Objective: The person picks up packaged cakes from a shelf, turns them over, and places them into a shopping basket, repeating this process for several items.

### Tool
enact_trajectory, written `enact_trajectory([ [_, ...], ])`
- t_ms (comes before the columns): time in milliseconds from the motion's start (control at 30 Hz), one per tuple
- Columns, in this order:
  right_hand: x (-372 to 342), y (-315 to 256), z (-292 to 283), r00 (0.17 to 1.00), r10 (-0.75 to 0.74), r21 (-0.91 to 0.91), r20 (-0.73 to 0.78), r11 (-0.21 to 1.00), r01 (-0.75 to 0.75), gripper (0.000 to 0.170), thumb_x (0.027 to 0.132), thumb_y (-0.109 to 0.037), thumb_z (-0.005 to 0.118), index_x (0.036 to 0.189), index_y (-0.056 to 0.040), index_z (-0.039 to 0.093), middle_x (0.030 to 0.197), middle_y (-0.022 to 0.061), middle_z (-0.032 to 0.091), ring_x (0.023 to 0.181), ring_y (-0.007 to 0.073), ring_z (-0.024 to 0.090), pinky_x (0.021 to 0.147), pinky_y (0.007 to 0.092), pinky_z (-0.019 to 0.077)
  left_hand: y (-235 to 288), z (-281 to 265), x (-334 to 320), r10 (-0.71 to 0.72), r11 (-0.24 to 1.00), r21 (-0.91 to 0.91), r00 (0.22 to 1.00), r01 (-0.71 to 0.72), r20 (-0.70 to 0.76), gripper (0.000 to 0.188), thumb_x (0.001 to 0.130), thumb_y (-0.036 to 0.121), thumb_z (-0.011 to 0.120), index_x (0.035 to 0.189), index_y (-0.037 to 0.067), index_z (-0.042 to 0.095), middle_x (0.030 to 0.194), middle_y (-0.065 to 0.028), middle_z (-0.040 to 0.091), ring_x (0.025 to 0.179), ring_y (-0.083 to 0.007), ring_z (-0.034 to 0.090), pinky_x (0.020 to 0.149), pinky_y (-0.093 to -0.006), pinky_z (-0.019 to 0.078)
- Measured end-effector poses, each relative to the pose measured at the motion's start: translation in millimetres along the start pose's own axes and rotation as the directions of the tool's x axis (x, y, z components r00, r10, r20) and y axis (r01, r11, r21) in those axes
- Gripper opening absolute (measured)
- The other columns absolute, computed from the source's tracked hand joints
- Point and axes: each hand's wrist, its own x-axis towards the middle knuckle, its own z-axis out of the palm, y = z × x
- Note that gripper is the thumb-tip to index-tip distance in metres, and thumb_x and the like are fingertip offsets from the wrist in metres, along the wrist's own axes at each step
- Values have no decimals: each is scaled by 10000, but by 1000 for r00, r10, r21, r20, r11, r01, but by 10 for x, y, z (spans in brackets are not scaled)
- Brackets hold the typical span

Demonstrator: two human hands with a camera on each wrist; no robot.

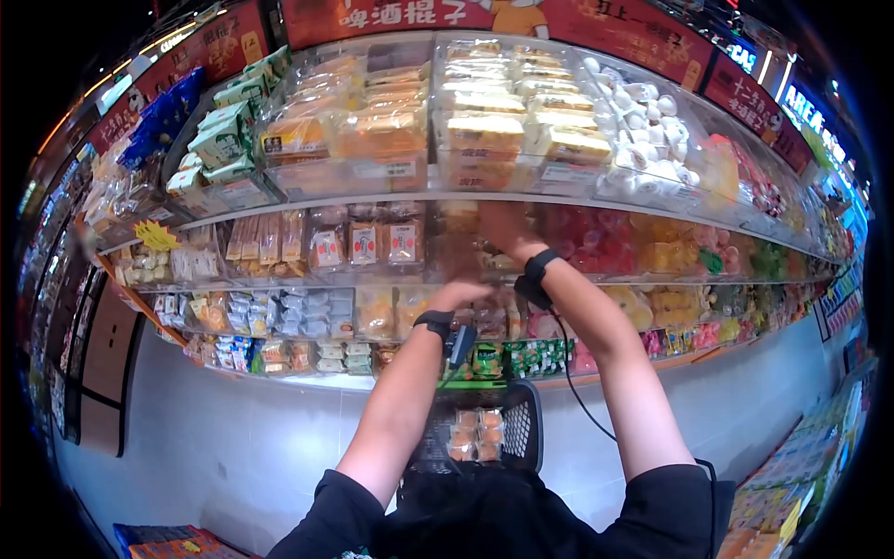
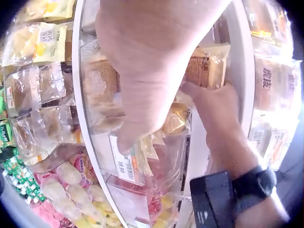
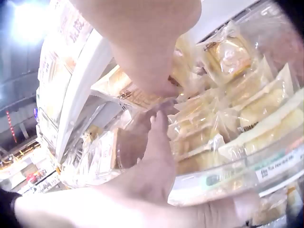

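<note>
My right hand (image 1: 507, 228) reaches into a clear bin on the second shelf. In the left wrist view its thumb lies against a clear-wrapped brown cake (image 2: 202, 71), and the right wrist view shows the same fingers pinching the wrapped cake (image 3: 126, 90). Wrapped pale cakes (image 3: 199, 133) stand in rows beside it. Lower and to the left, my left hand (image 1: 461, 294) is at the bin's front, its fingers extended inside and its thumb (image 2: 127, 145) over the price label (image 2: 124, 164). Nothing shows in its grasp.
A black shopping basket (image 1: 526, 424) with packs of round pastries (image 1: 477, 433) stands below my hands. Above is a shelf edge (image 1: 391, 197) with bins of wrapped cakes (image 1: 484, 102). Jelly cups (image 1: 605, 242) fill bins at right; red-marked packets (image 1: 363, 242) stand at left.
</note>
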Motion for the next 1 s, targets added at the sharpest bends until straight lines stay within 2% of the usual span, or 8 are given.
enact_trajectory([
  [133,-310,61,3,996,70,-134,-46,988,-76,637,601,-225,694,1184,-53,502,1148,190,542,1085,360,499,931,433,404,179,54,-279,35,963,-260,993,-64,-117,595,774,544,624,1139,75,621,1157,-109,578,1009,-215,543,864,-345,423],
  [167,-351,53,-73,993,109,-79,54,991,-105,642,597,-233,704,1183,-62,507,1148,187,544,1091,358,497,933,430,404,532,43,-606,-217,948,-272,959,162,-184,601,779,537,620,1146,60,616,1148,-132,579,1103,-216,491,892,-339,409],
  [267,-386,91,-304,947,155,67,282,981,-181,639,597,-285,737,1175,-109,530,1131,170,564,1108,355,493,935,412,406,277,-3,-347,167,894,-326,903,-308,-396,694,745,443,698,1245,6,497,1248,-173,499,1186,-246,434,957,-338,368],
  [367,-423,117,-423,870,143,172,472,953,-250,608,630,-319,726,1178,-140,533,1167,148,550,1171,328,455,954,424,394,422,78,-498,342,808,-141,651,-572,-678,762,719,335,740,1315,3,401,1311,-180,442,1214,-279,420,1017,-346,321],
  [467,-487,164,-354,900,102,-71,424,994,-80,628,631,-342,743,1187,-146,525,1268,122,479,1234,309,396,986,438,370,238,-14,-361,349,877,-1,640,-480,-684,736,717,253,734,1312,-3,384,1276,-188,458,1187,-270,444,996,-349,347],
  [667,-509,-59,-447,897,408,-235,170,901,-365,685,608,-339,785,1201,-146,502,1359,140,342,1201,345,411,986,449,375,264,-95,-324,441,850,76,626,-521,-643,683,717,187,699,1298,18,383,1137,-174,548,1056,-279,537,905,-347,423],
  [833,-680,54,-366,970,218,81,103,970,-227,627,655,-257,756,1206,-114,492,1252,175,409,1057,387,497,872,442,451,345,-80,-327,512,811,225,470,-539,-719,626,716,176,703,1251,25,417,1076,-193,576,1012,-289,563,852,-356,451],
  [1000,-951,152,-375,988,92,163,122,980,-111,556,670,-210,732,1158,-65,508,1186,199,464,1033,384,521,847,435,458,406,10,-482,389,902,136,631,-411,-671,602,734,173,718,1245,25,439,1145,-199,540,1050,-270,539,856,-339,442],
])
